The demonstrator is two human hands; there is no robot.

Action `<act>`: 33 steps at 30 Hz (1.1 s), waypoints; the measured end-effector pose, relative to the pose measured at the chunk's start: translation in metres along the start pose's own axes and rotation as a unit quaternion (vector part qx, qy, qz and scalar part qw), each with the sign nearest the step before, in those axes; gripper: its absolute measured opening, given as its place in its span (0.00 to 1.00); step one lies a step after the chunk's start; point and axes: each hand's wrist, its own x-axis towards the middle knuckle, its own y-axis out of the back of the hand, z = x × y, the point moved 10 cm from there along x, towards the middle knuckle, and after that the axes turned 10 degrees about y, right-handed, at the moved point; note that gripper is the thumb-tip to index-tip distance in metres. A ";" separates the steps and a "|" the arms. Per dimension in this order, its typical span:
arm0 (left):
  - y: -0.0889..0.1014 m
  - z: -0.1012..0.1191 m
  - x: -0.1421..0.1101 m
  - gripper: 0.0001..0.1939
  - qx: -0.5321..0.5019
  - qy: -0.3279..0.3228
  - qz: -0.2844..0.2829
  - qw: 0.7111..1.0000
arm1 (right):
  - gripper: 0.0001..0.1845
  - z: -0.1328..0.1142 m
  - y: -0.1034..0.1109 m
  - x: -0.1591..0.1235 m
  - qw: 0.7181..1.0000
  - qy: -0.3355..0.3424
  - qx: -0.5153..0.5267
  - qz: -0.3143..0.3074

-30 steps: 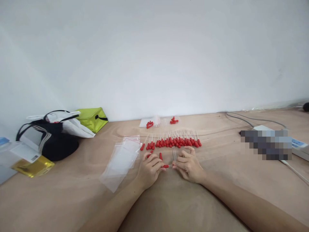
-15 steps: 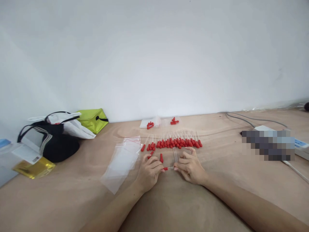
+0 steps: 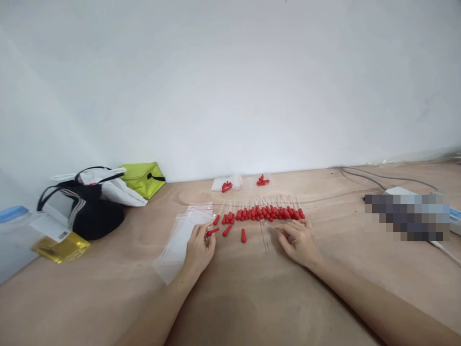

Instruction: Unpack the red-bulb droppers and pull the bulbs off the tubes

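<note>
In my left hand [image 3: 200, 247], the fingers close on a red rubber dropper bulb [image 3: 213, 231], beside the edge of the clear zip bags [image 3: 176, 245]. My right hand [image 3: 298, 242] pinches a thin clear tube [image 3: 272, 226] that points left from the fingertips. Two more clear tubes [image 3: 264, 238] lie between the hands. Loose red bulbs [image 3: 244, 235] rest to the right of my left hand. Just beyond the hands stretches a row of droppers [image 3: 266, 212], red bulbs towards me and clear stems pointing away.
Bagged red-bulb droppers [image 3: 226, 186] lie near the wall. On the left stand a lime-green bag [image 3: 142, 180], a black cap [image 3: 93, 218] and a container of yellow liquid [image 3: 61, 247]. A power strip [image 3: 454, 216] and grey cable [image 3: 374, 179] are at right.
My hands have moved apart, left hand leftward and right hand rightward. The red bulb and clear tube that were joined between them no longer appear there.
</note>
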 end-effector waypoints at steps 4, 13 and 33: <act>-0.008 -0.009 0.004 0.04 0.004 0.026 -0.017 1.000 | 0.10 -0.001 0.000 0.000 0.999 0.003 -0.049 -0.015; -0.009 0.044 -0.010 0.09 0.092 -0.080 -0.030 0.992 | 0.13 -0.004 -0.019 0.004 0.992 0.010 -0.090 -0.087; 0.009 0.008 0.009 0.12 0.193 0.055 0.020 0.980 | 0.14 -0.007 -0.026 0.002 0.989 0.016 -0.035 -0.141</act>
